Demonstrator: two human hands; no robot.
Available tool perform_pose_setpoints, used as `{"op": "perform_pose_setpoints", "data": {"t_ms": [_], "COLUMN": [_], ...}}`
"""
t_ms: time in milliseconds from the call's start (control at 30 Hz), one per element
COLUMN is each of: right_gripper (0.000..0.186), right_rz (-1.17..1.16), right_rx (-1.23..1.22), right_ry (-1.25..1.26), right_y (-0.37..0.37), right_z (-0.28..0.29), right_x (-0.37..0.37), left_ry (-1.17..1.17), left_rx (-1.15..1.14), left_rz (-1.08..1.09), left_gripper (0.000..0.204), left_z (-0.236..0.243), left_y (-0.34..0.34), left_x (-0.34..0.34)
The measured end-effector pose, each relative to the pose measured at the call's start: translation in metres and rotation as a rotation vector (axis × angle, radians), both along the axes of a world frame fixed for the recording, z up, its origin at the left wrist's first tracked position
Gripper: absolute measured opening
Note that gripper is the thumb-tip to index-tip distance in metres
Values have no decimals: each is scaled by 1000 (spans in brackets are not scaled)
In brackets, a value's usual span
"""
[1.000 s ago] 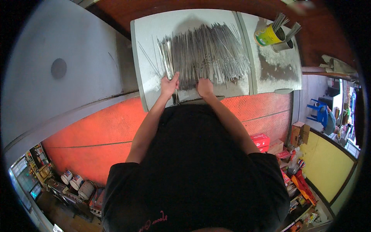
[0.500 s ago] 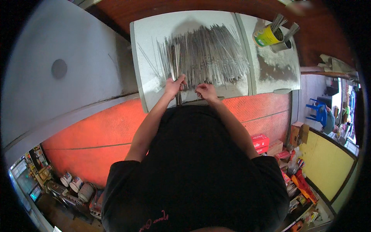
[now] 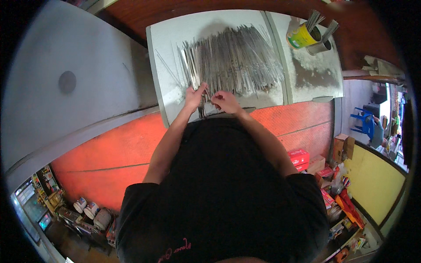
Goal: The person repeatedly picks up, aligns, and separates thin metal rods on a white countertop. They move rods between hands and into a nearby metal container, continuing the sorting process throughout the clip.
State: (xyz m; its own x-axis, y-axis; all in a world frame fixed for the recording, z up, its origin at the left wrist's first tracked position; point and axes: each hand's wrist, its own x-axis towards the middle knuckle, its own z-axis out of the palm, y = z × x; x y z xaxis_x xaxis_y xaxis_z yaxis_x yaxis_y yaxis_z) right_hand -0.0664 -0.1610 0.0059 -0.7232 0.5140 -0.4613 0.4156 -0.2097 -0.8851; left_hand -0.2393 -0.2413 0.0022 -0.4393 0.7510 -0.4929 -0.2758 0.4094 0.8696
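My left hand (image 3: 193, 98) is closed around a bundle of thin metal rods (image 3: 189, 65), whose lower ends stick out below the fist toward my body. To its right and close by is my right hand (image 3: 226, 101), fingers curled together near the bundle; what they pinch, if anything, is too small to make out. Just beyond both hands, a wide row of loose thin metal rods (image 3: 239, 59) lies side by side on a whitish panel (image 3: 163, 37), pointing away from me.
Upper right on the panel, a yellow-green can (image 3: 299, 38) and a grey metal can (image 3: 318, 47) hold more rods. An orange-red surface (image 3: 105, 175) runs below the panel. Boxes (image 3: 299, 158) are piled at right; far right, a person sits by a blue chair (image 3: 363, 122).
My right hand has moved left, closer to my left hand. The bundle in my left hand has shifted slightly left, its upper ends leaning further that way.
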Motion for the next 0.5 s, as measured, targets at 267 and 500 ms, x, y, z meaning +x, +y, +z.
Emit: {"op": "perform_pose_setpoints", "data": {"t_ms": [267,500], "right_gripper": [14,21], "right_rz": [-40,65], "right_rx": [110,841], "right_ry": [-127,-407], "right_y": [4,30], "right_z": [-39,-59], "right_x": [-14,4], "left_ry": [-94,-355], "left_rx": [100,186], "left_rz": [102,82], "left_gripper": [27,17], "left_z": [-12,0], "left_y": [-20,-33], "left_x": [-29,-36]}}
